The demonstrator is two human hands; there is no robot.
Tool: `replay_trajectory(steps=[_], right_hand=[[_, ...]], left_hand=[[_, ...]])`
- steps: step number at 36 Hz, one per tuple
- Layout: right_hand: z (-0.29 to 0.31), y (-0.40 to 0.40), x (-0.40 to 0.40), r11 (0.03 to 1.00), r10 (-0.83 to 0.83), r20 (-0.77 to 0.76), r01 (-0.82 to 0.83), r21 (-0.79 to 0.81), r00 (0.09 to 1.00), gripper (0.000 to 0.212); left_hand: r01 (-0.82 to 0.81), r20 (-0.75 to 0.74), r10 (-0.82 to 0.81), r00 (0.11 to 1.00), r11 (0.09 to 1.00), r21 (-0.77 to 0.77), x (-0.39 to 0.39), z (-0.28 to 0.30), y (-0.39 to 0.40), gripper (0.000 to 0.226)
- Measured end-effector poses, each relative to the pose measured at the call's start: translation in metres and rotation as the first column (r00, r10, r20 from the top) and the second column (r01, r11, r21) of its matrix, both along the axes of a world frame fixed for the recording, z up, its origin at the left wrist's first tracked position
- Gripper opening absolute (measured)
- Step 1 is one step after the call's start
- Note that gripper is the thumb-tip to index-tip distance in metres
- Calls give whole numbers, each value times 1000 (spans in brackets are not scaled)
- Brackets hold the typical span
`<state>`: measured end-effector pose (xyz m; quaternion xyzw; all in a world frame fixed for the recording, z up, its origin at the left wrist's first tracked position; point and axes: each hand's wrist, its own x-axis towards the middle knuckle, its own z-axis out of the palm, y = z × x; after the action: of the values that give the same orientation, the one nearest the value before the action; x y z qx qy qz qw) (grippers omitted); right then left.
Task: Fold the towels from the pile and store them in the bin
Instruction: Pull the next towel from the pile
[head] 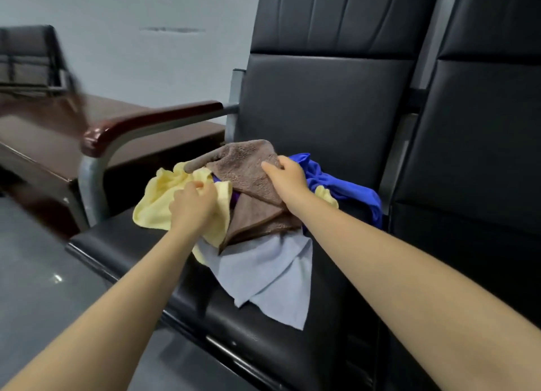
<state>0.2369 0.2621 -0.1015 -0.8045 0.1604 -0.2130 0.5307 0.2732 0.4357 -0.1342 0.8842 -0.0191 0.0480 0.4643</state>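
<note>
The pile of towels (251, 215) sits on the black chair seat (140, 262), right up against the chair back. Both hands are in the pile. The left hand (191, 206) has its fingers curled around a bunch of the yellow towel (155, 203). The right hand (285, 175) pinches the fluffy brown towel (243, 168) near its top edge, so that part stands up a little.

These towels look soft, floppy and light. They will sag and bend when lifted, not stay flat. I think the best place to hold one is at two corners or along one edge, so it hangs open and is easy to fold. The thin light blue cloth (272, 273) at the front looks smoother and may slip more.

I count one yellow, one brown, one light blue and one bright blue towel (342, 185). A bit of purple peeks out underneath, maybe a fifth, but it is mostly hidden. I see no bin.
</note>
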Motion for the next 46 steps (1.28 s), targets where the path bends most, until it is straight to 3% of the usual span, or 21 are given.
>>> replay_trajectory(steps=[3,5,8,11,14,16,19,24,28,31,35,39,40,42,44,46], right_hand=[[30,-3,-2,944,-25,219,-49,325,975,22],[61,-9,-9,822,-68,297,-115,557,952,28],[106,-23,-31,697,-127,361,-176,695,924,25],[140,-41,-60,660,-158,442,-239,713,883,21],[154,-56,-89,725,-147,455,-217,654,878,21],[156,-63,-107,769,-139,437,-181,613,889,19],[160,-78,-144,797,-175,433,-131,589,885,17],[164,-103,-210,819,-251,429,-45,571,868,13],[159,-126,-271,811,-347,420,43,584,839,14],[150,-146,-322,786,-425,383,125,605,820,13],[136,-176,-387,735,-508,297,227,639,808,11],[106,-202,-435,670,-531,143,311,674,835,25],[91,-207,-444,648,-535,109,324,689,838,22],[60,-215,-456,607,-546,52,353,712,836,16],[27,-220,-464,583,-551,-1,386,715,835,12],[-2,-228,-470,619,-551,-98,484,619,829,9]], left_hand=[[-25,7,25,1000,1000,3,4,2,-4,52],[-29,25,29,999,1000,-7,4,2,-6,51],[-27,62,26,998,1000,6,0,4,-9,52],[-13,133,11,991,1000,16,-8,10,-15,56],[27,254,-17,967,999,-33,-24,25,-29,50],[116,335,-77,939,988,-98,-43,39,-46,34],[334,366,-233,901,911,-241,-87,62,-81,32],[534,150,-547,824,660,-528,-159,90,-142,37],[736,253,-699,669,575,-357,-216,95,-173,27],[779,211,-776,594,491,-389,-243,94,-190,31],[771,63,-849,524,442,-458,-265,105,-201,33],[761,-251,-921,298,388,-520,-274,95,-211,33],[763,-305,-910,282,405,-504,-279,87,-216,33],[791,-354,-863,360,483,-376,-284,65,-226,26],[846,-319,-839,442,508,-164,-282,41,-238,20],[869,-212,-843,495,477,133,-274,20,-248,14]])
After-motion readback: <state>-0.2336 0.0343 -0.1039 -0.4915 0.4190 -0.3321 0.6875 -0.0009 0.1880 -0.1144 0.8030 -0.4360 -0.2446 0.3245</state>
